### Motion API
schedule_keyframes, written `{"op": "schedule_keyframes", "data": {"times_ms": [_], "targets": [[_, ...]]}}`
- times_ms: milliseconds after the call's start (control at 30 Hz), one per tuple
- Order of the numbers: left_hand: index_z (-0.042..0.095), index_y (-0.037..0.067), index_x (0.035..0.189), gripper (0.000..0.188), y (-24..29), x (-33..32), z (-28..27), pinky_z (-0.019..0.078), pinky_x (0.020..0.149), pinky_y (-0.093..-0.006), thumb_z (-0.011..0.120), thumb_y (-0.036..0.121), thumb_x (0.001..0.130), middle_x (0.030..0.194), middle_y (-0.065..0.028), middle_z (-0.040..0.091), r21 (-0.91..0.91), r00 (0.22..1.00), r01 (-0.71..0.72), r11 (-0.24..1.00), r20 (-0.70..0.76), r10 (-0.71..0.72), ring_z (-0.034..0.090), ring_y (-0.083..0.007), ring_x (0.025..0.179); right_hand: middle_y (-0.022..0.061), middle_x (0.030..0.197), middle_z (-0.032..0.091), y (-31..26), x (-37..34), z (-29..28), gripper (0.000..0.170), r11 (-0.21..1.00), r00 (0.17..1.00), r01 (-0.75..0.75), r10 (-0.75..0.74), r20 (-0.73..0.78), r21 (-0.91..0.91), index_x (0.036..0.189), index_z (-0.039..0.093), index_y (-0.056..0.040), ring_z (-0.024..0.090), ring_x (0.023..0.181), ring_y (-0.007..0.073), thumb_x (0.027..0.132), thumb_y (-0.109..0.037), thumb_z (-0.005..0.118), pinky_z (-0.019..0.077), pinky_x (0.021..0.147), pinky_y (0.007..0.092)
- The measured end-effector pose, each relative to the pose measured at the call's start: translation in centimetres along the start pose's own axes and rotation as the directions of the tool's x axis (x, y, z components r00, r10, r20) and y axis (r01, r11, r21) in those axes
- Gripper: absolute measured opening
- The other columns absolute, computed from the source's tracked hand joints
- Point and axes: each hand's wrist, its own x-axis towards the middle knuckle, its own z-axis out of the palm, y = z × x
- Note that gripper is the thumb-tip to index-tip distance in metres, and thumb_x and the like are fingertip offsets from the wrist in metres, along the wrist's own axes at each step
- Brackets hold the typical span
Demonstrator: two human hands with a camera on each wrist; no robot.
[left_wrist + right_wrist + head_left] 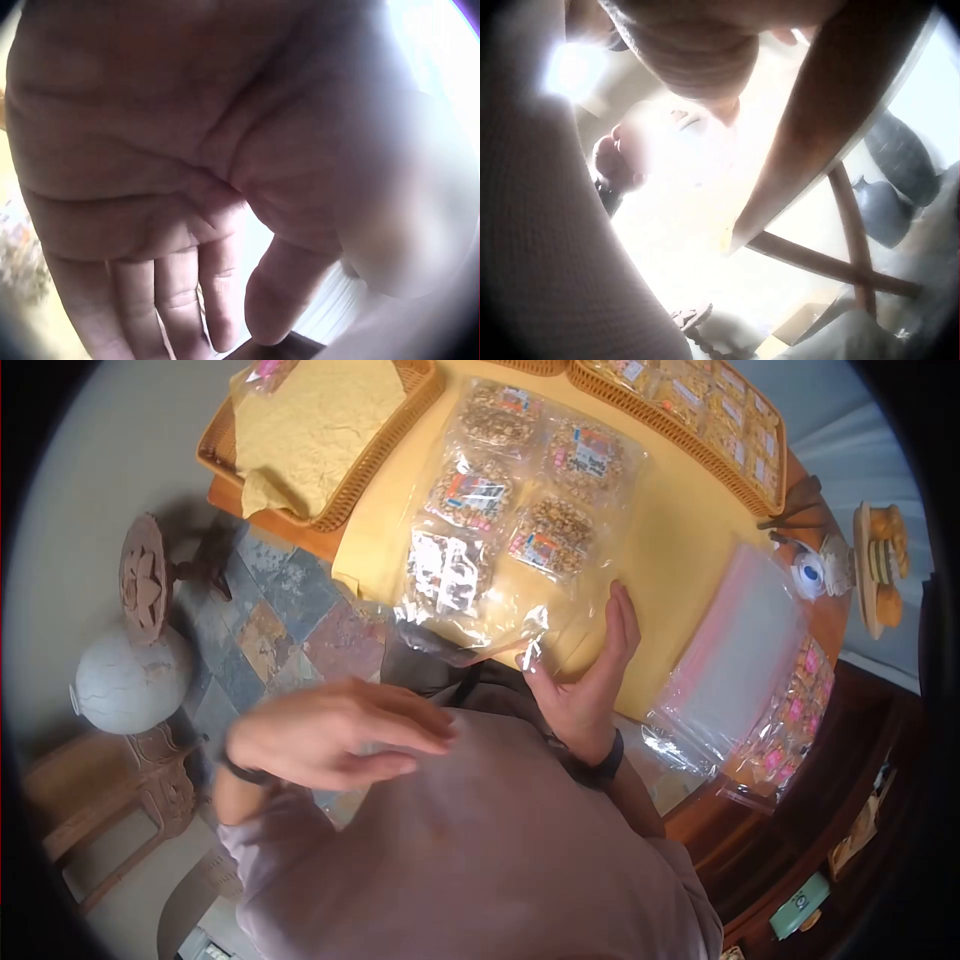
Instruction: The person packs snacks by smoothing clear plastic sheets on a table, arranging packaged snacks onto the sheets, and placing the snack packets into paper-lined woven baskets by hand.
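A large clear plastic bag lies on the yellow tablecloth, with several labelled packets of clustered, nut-like snacks inside, set in two columns. At the bag's near edge is my right hand, fingers straight and thumb spread, the thumb tip right at the plastic. My left hand hangs in front of my shirt, off the table, with fingers loosely extended and nothing in them. In the left wrist view its bare palm faces the camera. Glare washes out much of the right wrist view.
Stacked clear bags with pink edges lie at the table's right, beside pink-marked snack packets. A wicker tray with yellow cloth stands back left; another wicker tray of packets is back right. A round white vase stands left.
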Motion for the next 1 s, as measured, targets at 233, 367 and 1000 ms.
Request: {"op": "schedule_keyframes", "data": {"times_ms": [233, 367, 1000], "targets": [[0.061, -0.007, 0.127, 0.043, -5.1, 5.8, 8.0, 0.0485, 0.108, -0.0456, 0.066, -0.004, 0.084, 0.141, -0.0225, 0.056, 0.553, 0.773, 0.159, 0.818, -0.585, 0.245, 0.056, -0.0380, 0.130, 0.0297, 0.156, 0.036, -2.0, 3.8, 0.0, 0.084, 0.995, 0.992, 0.095, -0.096, -0.077, -0.016, 0.150, 0.033, 0.0057, 0.039, 0.141, 0.0481, 0.086, -0.022, 0.079, 0.0307, 0.116, 0.0583], [0.060, -0.006, 0.124, 0.042, -6.6, 8.1, 7.7, 0.0495, 0.103, -0.0444, 0.064, -0.004, 0.083, 0.126, -0.0199, 0.059, 0.559, 0.591, 0.234, 0.796, -0.731, 0.340, 0.057, -0.0375, 0.120, 0.0255, 0.143, 0.056, -1.8, 5.4, -0.8, 0.034, 0.980, 0.983, 0.155, -0.166, -0.082, -0.121, 0.131, 0.060, 0.0060, 0.052, 0.132, 0.0431, 0.103, -0.013, 0.055, 0.0415, 0.109, 0.0523], [0.056, -0.005, 0.138, 0.059, -7.7, 10.8, 5.3, 0.0364, 0.114, -0.0504, 0.060, 0.028, 0.089, 0.146, -0.0249, 0.052, 0.617, 0.559, 0.706, 0.348, -0.787, 0.263, 0.044, -0.0412, 0.139, 0.0267, 0.157, 0.041, -1.7, 3.4, 2.0, 0.049, 0.990, 0.990, 0.103, -0.092, 0.107, -0.099, 0.148, 0.041, 0.0056, 0.045, 0.142, 0.0433, 0.102, -0.008, 0.055, 0.0399, 0.116, 0.0523]]}}
